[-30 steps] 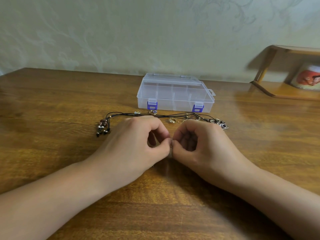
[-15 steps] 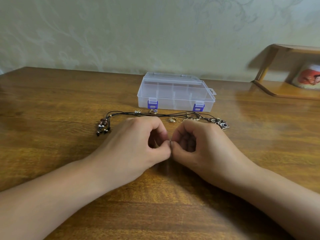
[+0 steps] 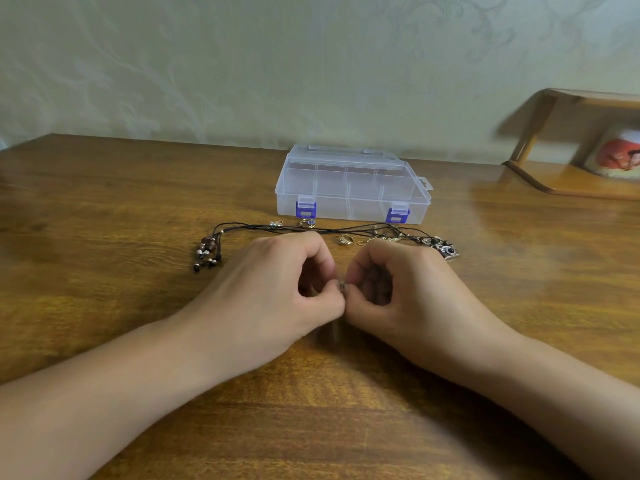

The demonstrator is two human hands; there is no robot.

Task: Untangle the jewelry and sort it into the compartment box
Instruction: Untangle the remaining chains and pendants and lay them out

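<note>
A clear compartment box [image 3: 351,187] with two blue latches stands shut at the middle of the table. In front of it lie black cord necklaces [image 3: 346,231], tangled, with a beaded pendant [image 3: 206,253] at the left end and a camera charm [image 3: 449,250] at the right. Small gold rings [image 3: 307,223] and a thin gold chain [image 3: 377,240] lie among the cords. My left hand [image 3: 280,285] and my right hand [image 3: 398,289] meet thumb to thumb below the cords and pinch a small metallic piece [image 3: 342,286] between their fingertips; most of it is hidden.
The wooden table [image 3: 104,306] runs to a pale patterned wall. A wooden stand [image 3: 561,181] sits at the back right with a white and orange object [image 3: 620,154] under it.
The hands stay together in the same spot; their fingertips have shifted slightly and the small piece now shows between them.
</note>
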